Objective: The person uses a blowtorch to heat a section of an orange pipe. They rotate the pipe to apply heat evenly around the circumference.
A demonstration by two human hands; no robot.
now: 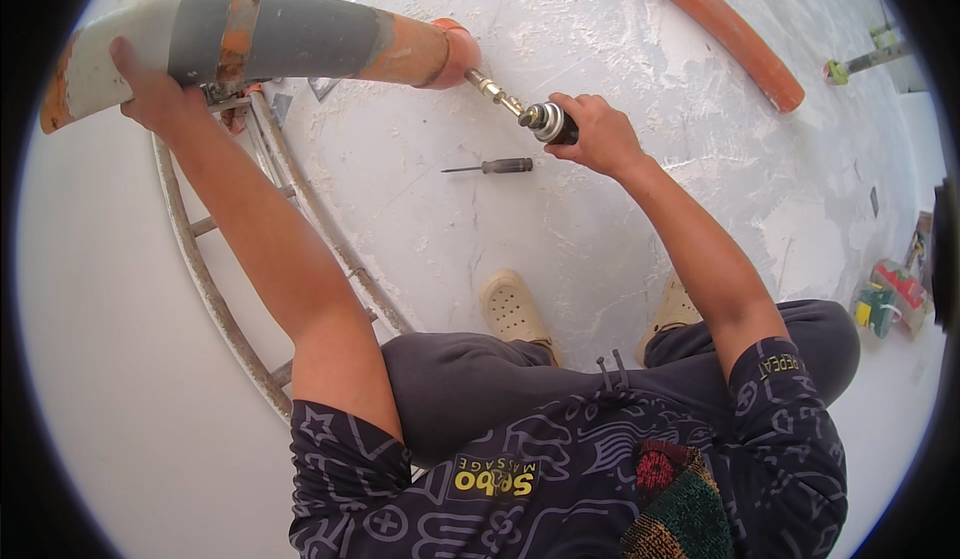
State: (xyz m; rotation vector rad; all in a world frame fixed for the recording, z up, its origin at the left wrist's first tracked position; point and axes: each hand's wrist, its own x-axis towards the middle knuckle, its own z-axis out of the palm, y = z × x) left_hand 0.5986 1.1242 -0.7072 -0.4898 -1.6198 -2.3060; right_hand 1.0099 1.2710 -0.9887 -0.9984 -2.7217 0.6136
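Observation:
A thick pipe [310, 41], patched grey, white and orange, slants across the upper left, with a flared orange socket [460, 56] at its right end. My left hand [160, 97] is wrapped round its underside near the far left end, thumb up along the side. In my right hand [603, 139] is a gas blowtorch [552, 122], a canister with a metal burner. Its brass nozzle [485, 84] points at the socket's lower edge, close to or touching it; no flame shows. Below the torch, a screwdriver [507, 166] with a dark handle lies on the floor.
A worn ladder [207, 249] lies beneath my left arm. Another orange pipe [735, 31] curves across the upper right. Farther right are a dark bar with green ends [872, 61] and some colourful packets [890, 301]. My beige clogs [515, 309] stand on the rough, whitish floor.

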